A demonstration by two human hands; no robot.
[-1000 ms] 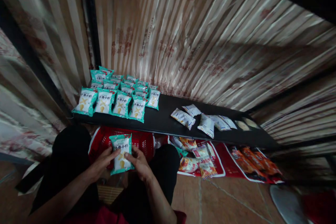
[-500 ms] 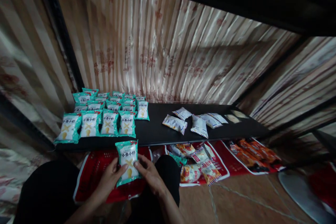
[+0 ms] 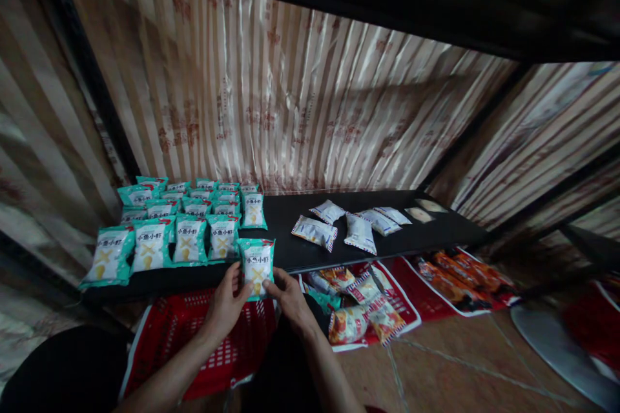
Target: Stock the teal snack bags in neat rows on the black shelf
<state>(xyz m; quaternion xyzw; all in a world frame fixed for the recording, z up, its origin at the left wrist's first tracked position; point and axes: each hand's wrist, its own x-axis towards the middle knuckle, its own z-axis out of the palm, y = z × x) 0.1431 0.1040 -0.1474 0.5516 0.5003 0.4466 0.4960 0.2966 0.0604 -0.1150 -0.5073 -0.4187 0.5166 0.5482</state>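
Note:
Between my two hands I hold a teal and white snack bag (image 3: 257, 266) upright, its printed front facing me. My left hand (image 3: 231, 297) grips its left edge and my right hand (image 3: 287, 293) its right edge, thumbs on the front. The bag is at the front edge of the black shelf (image 3: 285, 251); whether it rests there I cannot tell. To its left, matching teal snack bags (image 3: 152, 246) stand in rows, several deep. One more teal bag (image 3: 253, 210) stands behind the held one, at the right end of the rows.
White snack bags (image 3: 360, 232) lie on the shelf's middle, with two flat pale packets (image 3: 419, 214) farther right. Below are a red basket (image 3: 208, 342), a basket of mixed snack bags (image 3: 349, 324) and one of orange packets (image 3: 465, 281). A dark upper shelf (image 3: 387, 6) hangs overhead.
Both hands have carried the teal snack bag up and forward, from above the red basket to the shelf's front edge. The view has shifted slightly.

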